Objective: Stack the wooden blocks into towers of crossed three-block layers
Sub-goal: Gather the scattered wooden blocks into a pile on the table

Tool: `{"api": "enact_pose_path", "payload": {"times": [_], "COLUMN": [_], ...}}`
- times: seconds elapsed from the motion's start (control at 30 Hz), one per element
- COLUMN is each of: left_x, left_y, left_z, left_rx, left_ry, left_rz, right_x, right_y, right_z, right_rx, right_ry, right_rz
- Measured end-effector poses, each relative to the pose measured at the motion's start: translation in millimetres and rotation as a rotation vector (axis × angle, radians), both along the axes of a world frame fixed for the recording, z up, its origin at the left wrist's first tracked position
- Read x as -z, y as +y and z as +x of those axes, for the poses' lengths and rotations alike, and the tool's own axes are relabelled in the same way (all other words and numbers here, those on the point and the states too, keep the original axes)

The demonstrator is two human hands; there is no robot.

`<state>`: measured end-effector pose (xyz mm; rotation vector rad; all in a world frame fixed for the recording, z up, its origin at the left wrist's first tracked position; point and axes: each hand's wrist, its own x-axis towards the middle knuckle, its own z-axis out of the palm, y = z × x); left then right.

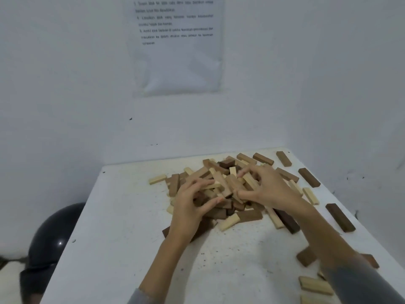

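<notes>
A jumbled pile of wooden blocks (228,172), pale, mid-brown and dark brown, lies on the far middle of the white table (122,249). My left hand (188,207) rests on the pile's near left side, its fingers and thumb curled round blocks. On the right side of the pile lies my right hand (267,187), fingers curled and pinching pale and brown blocks. Parts of the pile are hidden under both hands. No tower stands anywhere in view.
Loose blocks lie scattered: a dark one (339,217) at the right edge, brown ones (309,177) at the far right, pale ones (315,285) at the near right. A dark helmet-like dome (52,235) sits beside the table's left edge. Walls close in behind and to the right.
</notes>
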<state>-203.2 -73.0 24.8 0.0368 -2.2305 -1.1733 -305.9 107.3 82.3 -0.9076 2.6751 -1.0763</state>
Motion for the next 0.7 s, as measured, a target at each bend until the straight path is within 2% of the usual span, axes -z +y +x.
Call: {"api": "enact_pose_path", "payload": {"times": [0.13,0.23,0.37,0.53,0.7], "left_x": [0,5,13,17,9], "left_y": [-16,-27,-34,-33,-21], "left_z": [-17,-26,-30,-32,-30], "left_rx": [-0.053,-0.024,-0.049,-0.001,0.056], "left_ry": [0.016,0.006,-0.079,-0.204,-0.204], "left_rz": [-0.038,-0.037,-0.021,-0.115,0.029], "right_x": [-5,-3,5,15,17], "right_y": [-38,-60,-78,-82,-77], "right_z": [-17,-26,-28,-24,-21], "right_rx": [-0.014,-0.012,0.018,0.04,0.051], "right_ry": [-0.004,-0.025,-0.06,-0.092,-0.178], "right_rz": [-0.038,0.01,0.041,0.036,-0.077]}}
